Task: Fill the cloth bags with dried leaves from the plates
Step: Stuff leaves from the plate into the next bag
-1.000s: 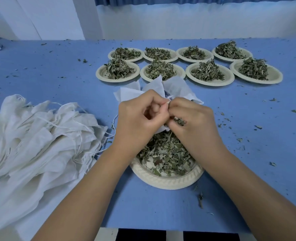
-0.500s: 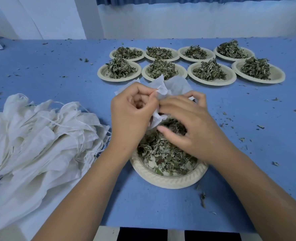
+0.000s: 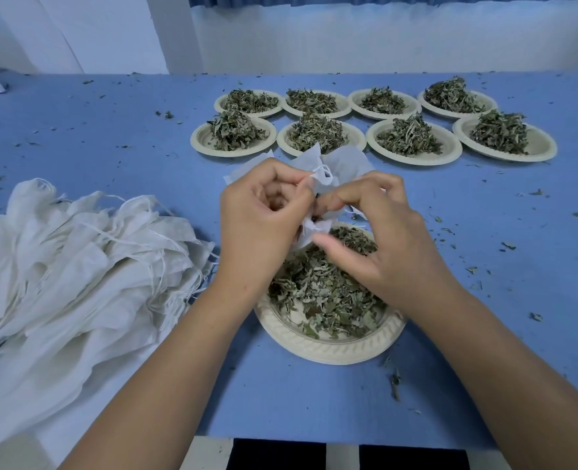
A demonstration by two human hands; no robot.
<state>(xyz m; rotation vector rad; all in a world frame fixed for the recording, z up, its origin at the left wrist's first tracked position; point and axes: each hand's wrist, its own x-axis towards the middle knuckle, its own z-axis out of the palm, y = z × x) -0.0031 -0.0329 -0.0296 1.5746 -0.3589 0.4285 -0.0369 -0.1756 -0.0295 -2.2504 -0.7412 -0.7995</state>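
While the small white bag of thin cloth [image 3: 343,164] is hanging just above the far edge of the nearest plate, both hands are working at its crumpled mouth. The left hand [image 3: 264,225] is curling its fingers in and pinching the bag's rim between thumb and forefinger, right by a little loop of white drawstring [image 3: 325,173]. The right hand [image 3: 386,242] is pinching the other side of the opening with thumb and index, its other fingers fanning loosely over the leaves. Can't tell if any leaf is between those fingertips.

The round cream paper plate with a rope-pattern embossed rim [image 3: 328,347] is sitting under the hands, carrying a flattish heap of crinkly grey-green dried leaves [image 3: 318,293]. On the left, a floppy pile of off-white drawstring cloth bags [image 3: 70,266] is lying wrinkled on the blue table cover [image 3: 111,137]. Further back, eight more cream plates [image 3: 413,158] are sitting in two rows, each heaped with leaves, and leaf crumbs [image 3: 508,245] are lying scattered around.
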